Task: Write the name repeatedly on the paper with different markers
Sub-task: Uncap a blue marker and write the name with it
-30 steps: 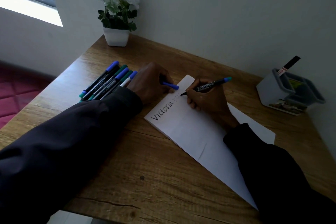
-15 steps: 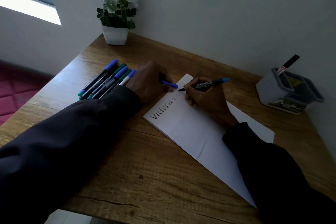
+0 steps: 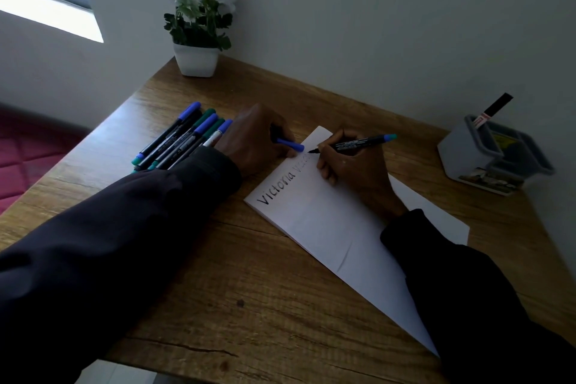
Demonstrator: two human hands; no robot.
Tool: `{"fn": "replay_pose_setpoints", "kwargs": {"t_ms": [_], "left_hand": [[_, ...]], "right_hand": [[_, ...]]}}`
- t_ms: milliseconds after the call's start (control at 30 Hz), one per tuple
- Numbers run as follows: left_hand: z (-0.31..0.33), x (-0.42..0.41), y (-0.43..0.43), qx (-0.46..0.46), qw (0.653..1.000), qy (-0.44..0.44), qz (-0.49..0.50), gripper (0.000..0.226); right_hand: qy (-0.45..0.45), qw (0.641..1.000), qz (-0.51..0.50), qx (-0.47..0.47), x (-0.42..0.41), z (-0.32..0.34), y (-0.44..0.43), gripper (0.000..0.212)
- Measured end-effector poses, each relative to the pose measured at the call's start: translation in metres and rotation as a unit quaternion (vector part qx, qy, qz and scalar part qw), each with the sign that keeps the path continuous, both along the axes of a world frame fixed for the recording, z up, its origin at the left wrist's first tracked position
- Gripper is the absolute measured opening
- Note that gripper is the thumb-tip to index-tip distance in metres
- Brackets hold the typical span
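My right hand (image 3: 349,171) pinches a black marker (image 3: 355,144) with a blue end, its tip at the top edge of the white paper (image 3: 327,227), beside a faint second word that follows the dark "Victoria" (image 3: 276,188); my left hand (image 3: 255,143) rests at the paper's corner, fingers curled round a blue cap (image 3: 290,144); past my left wrist a row of markers (image 3: 180,140), capped blue and green, lies on the wooden desk (image 3: 249,290); a potted plant (image 3: 196,34) stands at the far corner; a grey desk organiser (image 3: 492,159) sits to the right, near the wall, a black pen (image 3: 495,106) leaning out of it.
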State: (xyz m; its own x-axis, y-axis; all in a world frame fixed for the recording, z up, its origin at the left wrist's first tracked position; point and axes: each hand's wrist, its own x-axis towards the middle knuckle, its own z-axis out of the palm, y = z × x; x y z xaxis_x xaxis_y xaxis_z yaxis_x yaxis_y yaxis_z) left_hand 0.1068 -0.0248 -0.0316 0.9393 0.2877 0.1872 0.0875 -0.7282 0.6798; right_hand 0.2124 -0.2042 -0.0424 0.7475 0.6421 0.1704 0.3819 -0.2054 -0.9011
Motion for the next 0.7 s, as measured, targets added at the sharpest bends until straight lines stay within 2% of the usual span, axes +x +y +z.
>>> {"fn": "replay_pose_setpoints", "kwargs": {"t_ms": [700], "left_hand": [[0.0003, 0.0005, 0.0006, 0.001, 1.000, 0.003, -0.004, 0.016]], "right_hand": [[-0.003, 1.000, -0.023, -0.005, 0.0017, -0.0005, 0.0018, 0.006]]}}
